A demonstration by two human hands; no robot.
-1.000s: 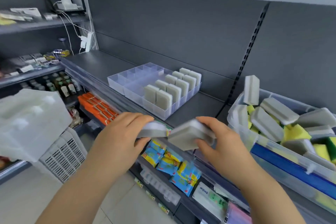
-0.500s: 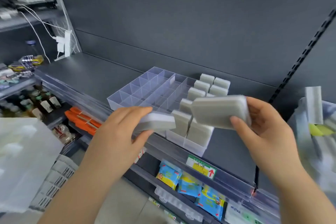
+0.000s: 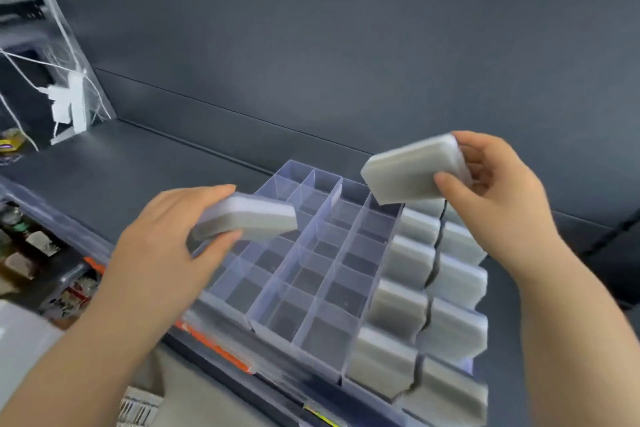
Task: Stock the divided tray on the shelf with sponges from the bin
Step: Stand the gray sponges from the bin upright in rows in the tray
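- The left hand [image 3: 166,243] grips a grey sponge [image 3: 249,218] by one end, with the thumb under it and the fingers curled over the top. The sponge lies nearly flat above the left columns of the tray [image 3: 313,308].
- The right hand [image 3: 495,191] pinches a second sponge [image 3: 412,166], with the thumb on its near face and the fingers behind its right end. This one is tilted, its lower corner pointing down over the far end of the tray. Whether it touches the tray cannot be told.
- The tray is clear plastic, split into a grid of cells, and sits on the dark shelf [image 3: 121,177] near the front edge.
- Its two right columns hold stocked sponges [image 3: 408,260] standing on edge, one to a cell. The cells further left show bare bottoms.
- A dark back panel [image 3: 311,45] rises behind the shelf.
- White cables [image 3: 67,104] hang at the far left.
- Orange packs [image 3: 214,347], blurred, lie below the shelf front.
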